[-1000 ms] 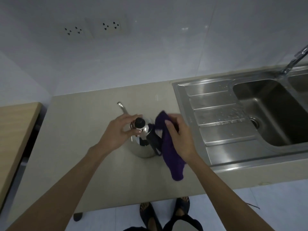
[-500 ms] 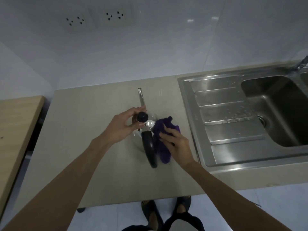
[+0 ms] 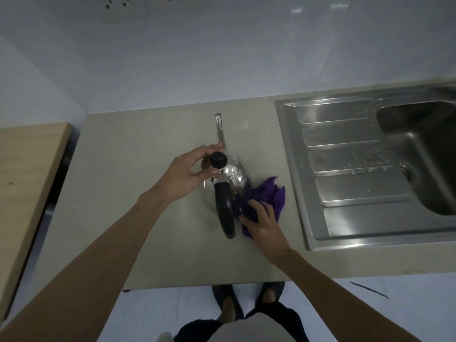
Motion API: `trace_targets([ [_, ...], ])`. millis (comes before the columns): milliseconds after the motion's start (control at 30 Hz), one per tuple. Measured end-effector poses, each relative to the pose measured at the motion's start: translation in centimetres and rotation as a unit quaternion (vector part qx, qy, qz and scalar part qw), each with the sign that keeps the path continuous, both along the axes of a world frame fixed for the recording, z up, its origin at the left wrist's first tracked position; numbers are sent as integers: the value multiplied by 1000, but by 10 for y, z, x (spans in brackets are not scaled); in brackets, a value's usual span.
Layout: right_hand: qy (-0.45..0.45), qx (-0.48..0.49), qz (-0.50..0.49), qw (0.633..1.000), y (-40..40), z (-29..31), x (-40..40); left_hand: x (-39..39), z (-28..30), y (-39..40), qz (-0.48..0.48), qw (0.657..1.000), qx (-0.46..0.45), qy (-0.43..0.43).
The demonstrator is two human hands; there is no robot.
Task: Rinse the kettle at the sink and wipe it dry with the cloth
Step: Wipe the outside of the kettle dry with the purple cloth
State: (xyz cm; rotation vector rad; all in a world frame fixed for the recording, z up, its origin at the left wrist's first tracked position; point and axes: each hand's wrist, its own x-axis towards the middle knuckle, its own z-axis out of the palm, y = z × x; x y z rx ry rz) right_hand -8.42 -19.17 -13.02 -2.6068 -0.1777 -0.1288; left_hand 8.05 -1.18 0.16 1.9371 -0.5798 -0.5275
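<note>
The beige table fills the middle of the head view, with the steel sink set into it at three o'clock; droplets lie on the sink's ribbed draining board, and its basin runs off the right edge. At nine o'clock a wooden surface stands beside the table.

The kettle stands upright on the table at the centre, well apart from the basin. Its thin spout points to twelve o'clock and its black handle to six. A second ago the spout pointed toward eleven and the handle lay under the cloth, so the kettle has been turned on its base.

The purple cloth is bunched against the kettle's lower wall at four o'clock, touching both the metal and the table. A second ago it hung higher, draped over the handle side.

The left hand curls round the kettle's top, thumb and fingers closed about the lid beside the black knob, holding the body steady. The right hand lies on the cloth with its fingers bent into the folds, gripping it and pressing it to the kettle's side.

Rinsing looks finished and drying is under way: the wipe has gone from the handle down to the lower body, and the turn likely serves to bring fresh wet metal round to the cloth.
</note>
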Motion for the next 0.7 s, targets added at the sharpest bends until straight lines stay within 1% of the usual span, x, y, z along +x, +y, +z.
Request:
trace_targets([
  [67, 0, -93, 5, 996, 3, -10, 1, -1, 0, 0, 2, 1000, -1, -4],
  [167, 64, -149, -14, 987, 11, -1, 11, 2, 2, -1, -2, 1000, 14, -13],
  [233, 95, -160, -5, 983, 12, 2, 18, 1, 3, -1, -3, 1000, 20, -18],
  [300, 110, -115, -9, 987, 6, 10, 19, -6, 1, -2, 16, 1000, 9, -24],
  [367, 96, -58, -40, 993, -8, 30, 16, -17, -5, -4, 50, 997, -1, -52],
  [433, 44, 4, -85, 995, -26, 57, 12, -29, -14, -7, 89, 992, -17, -92],
  [500, -12, 39, -133, 990, -45, 83, 10, -37, -24, -10, 128, 982, -32, -136],
  [567, -58, 38, -170, 983, -68, 100, 10, -41, -33, -13, 153, 973, -36, -166],
  [600, -63, 33, -188, 980, -80, 104, 11, -43, -37, -15, 162, 970, -39, -175],
  [633, -51, 26, -206, 977, -92, 105, 14, -44, -42, -17, 170, 968, -44, -181],
  [700, 6, 15, -241, 970, -116, 91, 21, -45, -49, -20, 184, 964, -48, -188],
])
